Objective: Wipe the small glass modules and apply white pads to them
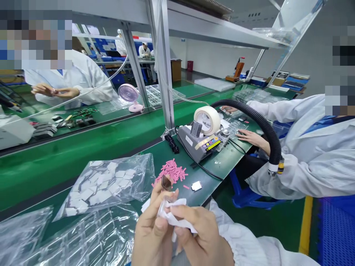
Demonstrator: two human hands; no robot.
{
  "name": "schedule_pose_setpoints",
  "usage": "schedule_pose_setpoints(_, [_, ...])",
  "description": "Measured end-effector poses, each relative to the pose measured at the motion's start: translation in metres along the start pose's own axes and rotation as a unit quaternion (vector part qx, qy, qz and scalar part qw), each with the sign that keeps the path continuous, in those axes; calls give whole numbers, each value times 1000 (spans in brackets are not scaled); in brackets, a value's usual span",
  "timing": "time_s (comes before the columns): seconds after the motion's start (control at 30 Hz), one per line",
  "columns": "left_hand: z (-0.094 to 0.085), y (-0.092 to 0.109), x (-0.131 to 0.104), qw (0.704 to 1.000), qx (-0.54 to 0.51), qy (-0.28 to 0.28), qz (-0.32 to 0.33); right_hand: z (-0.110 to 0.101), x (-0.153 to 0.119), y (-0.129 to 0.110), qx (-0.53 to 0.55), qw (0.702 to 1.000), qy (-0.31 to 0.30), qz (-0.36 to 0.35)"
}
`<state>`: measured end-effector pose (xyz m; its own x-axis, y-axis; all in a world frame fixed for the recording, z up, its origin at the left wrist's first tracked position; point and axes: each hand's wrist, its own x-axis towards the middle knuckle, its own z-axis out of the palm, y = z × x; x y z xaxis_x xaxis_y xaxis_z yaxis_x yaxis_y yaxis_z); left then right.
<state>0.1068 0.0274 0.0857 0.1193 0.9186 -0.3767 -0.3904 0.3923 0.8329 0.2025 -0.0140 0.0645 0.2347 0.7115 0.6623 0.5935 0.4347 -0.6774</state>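
Observation:
My left hand (151, 231) is closed at the bottom centre, with a small dark, flat rectangular piece (166, 182) sticking up between its fingers. My right hand (206, 234) pinches a crumpled white strip (179, 218), thin like paper or tape. This strip also reaches the left thumb and fingertips, where a small clear, shiny part shows. Just beyond my fingers lies a heap of pink strips (173, 170). To its right, a small white-faced rectangular piece (196, 186) rests on the green table beside one loose pink strip (186, 187).
A clear bag of white squares (102, 184) lies left, behind clear plastic trays (83, 236). A grey tape dispenser (194, 142) carries a white roll (207, 120). Black pieces (172, 144) sit near the post. A black hose (257, 118) arches before a co-worker (313, 147); another person sits opposite.

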Motion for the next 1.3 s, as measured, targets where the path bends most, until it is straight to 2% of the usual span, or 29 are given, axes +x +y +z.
schedule_pose_setpoints(0.07, [-1,1,-2,1000,-2,-14,5,-2,5,4,16,999,-16,-41])
schedule_pose_setpoints(0.13, [-3,3,-3,999,-4,-33,10,-6,13,12,30,990,-53,-126])
schedule_pose_setpoints(0.23, [-4,3,-4,998,-17,-62,5,-10,23,23,-35,963,-80,-256])
schedule_pose_setpoints(0.3, [-3,2,-3,996,-26,-83,9,-10,25,27,-97,950,-74,-287])
schedule_pose_setpoints(0.37, [-3,-1,-1,994,-24,-101,19,-9,21,25,-106,954,-77,-269])
schedule_pose_setpoints(0.5, [-6,-6,2,994,-5,-86,66,-6,8,15,-22,990,-60,-126])
schedule_pose_setpoints(0.57, [-7,-8,3,992,9,-95,83,-6,3,13,42,998,-45,-33])
schedule_pose_setpoints(0.6, [-7,-8,3,991,15,-102,86,-6,2,12,96,993,-57,28])
schedule_pose_setpoints(0.63, [-7,-9,4,990,18,-107,88,-6,1,12,170,977,-81,103])
schedule_pose_setpoints(0.67, [-6,-10,4,990,19,-109,87,-7,1,12,254,942,-111,187])
schedule_pose_setpoints(0.73, [-4,-10,5,990,18,-110,85,-9,3,10,400,839,-153,336])
schedule_pose_setpoints(0.77, [-4,-10,5,990,16,-110,88,-12,5,10,447,795,-150,381])
schedule_pose_setpoints(0.8, [-3,-9,5,990,10,-110,88,-16,7,10,474,771,-132,405])
schedule_pose_setpoints(0.83, [-2,-8,6,990,-3,-111,85,-21,9,12,481,766,-102,413])
schedule_pose_setpoints(0.87, [-2,-7,7,991,-22,-111,78,-28,12,16,474,777,-63,409])
schedule_pose_setpoints(0.93, [-3,-2,7,991,-64,-103,53,-46,22,32,411,829,40,378])
schedule_pose_setpoints(1.0, [-6,3,8,992,-87,-89,23,-67,36,61,273,893,143,328])
schedule_pose_setpoints(1.03, [-8,4,8,992,-92,-82,14,-77,45,79,182,921,174,297])
schedule_pose_setpoints(1.1, [-11,6,7,993,-96,-71,5,-97,67,118,-28,960,163,225])
schedule_pose_setpoints(1.2, [-12,3,6,992,-116,-52,-12,-116,105,170,-117,961,143,204])
schedule_pose_setpoints(1.3, [-11,0,6,989,-138,-51,-34,-121,137,207,-184,957,118,188])
